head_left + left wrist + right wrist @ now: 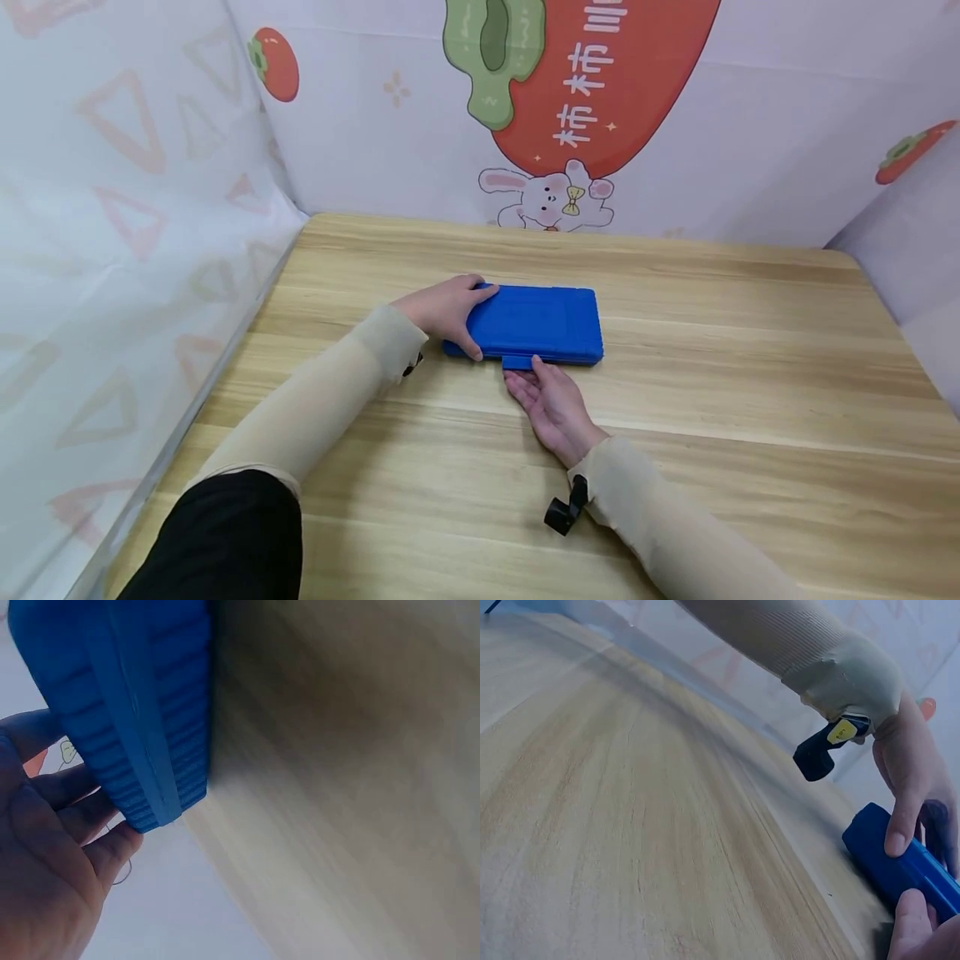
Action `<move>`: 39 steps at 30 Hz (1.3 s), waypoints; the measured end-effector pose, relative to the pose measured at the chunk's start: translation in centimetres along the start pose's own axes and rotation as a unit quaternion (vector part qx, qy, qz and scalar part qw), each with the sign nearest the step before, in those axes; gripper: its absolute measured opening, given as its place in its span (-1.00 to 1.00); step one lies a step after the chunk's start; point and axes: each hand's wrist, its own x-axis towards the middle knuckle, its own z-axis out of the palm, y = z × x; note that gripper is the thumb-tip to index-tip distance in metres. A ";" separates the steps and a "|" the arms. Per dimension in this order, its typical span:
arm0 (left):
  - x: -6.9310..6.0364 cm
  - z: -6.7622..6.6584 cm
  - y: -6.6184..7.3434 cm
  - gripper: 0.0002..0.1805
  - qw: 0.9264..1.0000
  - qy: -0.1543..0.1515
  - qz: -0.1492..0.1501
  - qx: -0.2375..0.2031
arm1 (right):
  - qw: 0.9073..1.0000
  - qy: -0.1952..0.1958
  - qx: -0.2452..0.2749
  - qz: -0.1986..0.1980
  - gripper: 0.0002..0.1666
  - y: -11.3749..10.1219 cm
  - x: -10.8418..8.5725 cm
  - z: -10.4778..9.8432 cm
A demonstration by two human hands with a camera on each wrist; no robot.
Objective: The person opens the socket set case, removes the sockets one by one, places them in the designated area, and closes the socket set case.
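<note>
A flat blue plastic case point(536, 321) lies on the wooden table, its ribbed end filling the upper left of the left wrist view. My left hand point(446, 308) grips the case's left end, thumb on the near edge and fingers at the far edge. At the middle of the near edge a blue tab point(517, 363) sticks out. My right hand point(553, 408) is palm up there, pinching this tab with the thumb above and fingers below. The right wrist view shows the left thumb point(901, 825) pressed along the case's side.
The wooden table point(712, 400) extends on all sides of the case. White printed cloth point(720, 150) hangs behind it and along both sides. A black wrist camera point(566, 506) is strapped at the right cuff, with another point(817, 757) at the left cuff.
</note>
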 end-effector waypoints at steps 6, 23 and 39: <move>-0.3 0.3 0.1 0.29 1.000 0.009 0.009 0.015 | 1.000 -0.007 0.006 0.019 -0.81 -0.5 -0.1 -0.1; -3.0 -0.4 0.3 -0.27 0.997 0.047 0.057 0.008 | 0.955 -0.117 -0.265 -0.066 -0.49 -5.0 -2.0 -2.4; -3.4 -1.5 -1.1 -0.38 0.986 0.098 0.057 -0.120 | 0.672 -0.089 -0.684 -0.270 -0.39 -10.3 0.8 -6.6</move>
